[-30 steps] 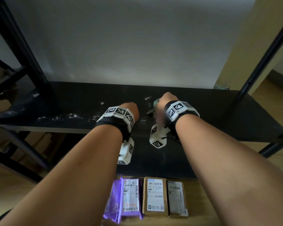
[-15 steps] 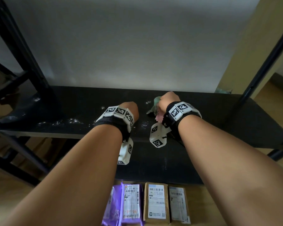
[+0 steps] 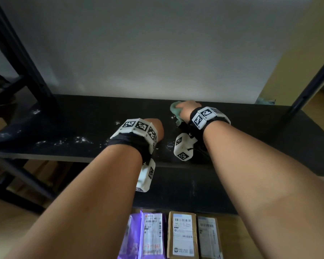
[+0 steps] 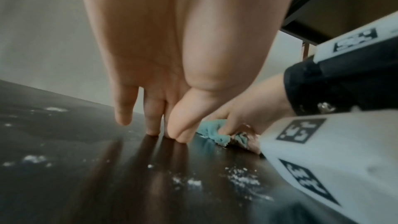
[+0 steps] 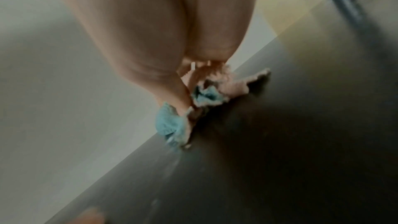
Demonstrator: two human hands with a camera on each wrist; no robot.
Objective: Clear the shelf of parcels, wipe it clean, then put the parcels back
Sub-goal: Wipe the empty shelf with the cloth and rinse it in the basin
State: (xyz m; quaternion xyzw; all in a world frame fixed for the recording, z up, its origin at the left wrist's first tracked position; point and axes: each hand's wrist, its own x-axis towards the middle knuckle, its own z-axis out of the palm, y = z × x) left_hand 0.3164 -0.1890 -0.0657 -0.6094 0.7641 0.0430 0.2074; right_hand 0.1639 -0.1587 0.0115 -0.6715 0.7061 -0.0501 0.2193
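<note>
The black shelf (image 3: 86,124) is bare of parcels and carries streaks of white dust (image 3: 79,140) along its left half. My right hand (image 3: 187,109) grips a crumpled blue-green and pink cloth (image 3: 175,109) and presses it onto the shelf close to the back wall; the cloth (image 5: 170,123) bunches out under the fingers in the right wrist view. My left hand (image 3: 156,128) rests on the shelf with straight fingers (image 4: 151,122), their tips touching the board, holding nothing. Several parcels (image 3: 181,234), purple bags and brown boxes, lie on the floor below.
Black uprights stand at the left (image 3: 21,53) and right (image 3: 312,79) of the shelf. A lower black shelf board (image 3: 185,189) sits under the top one. A white wall (image 3: 157,49) closes the back. A scrap of blue-green cloth (image 3: 266,100) lies at the far right rear.
My right hand has pushed the cloth away from me towards the back wall and slightly right. The left hand has stayed in place on the shelf.
</note>
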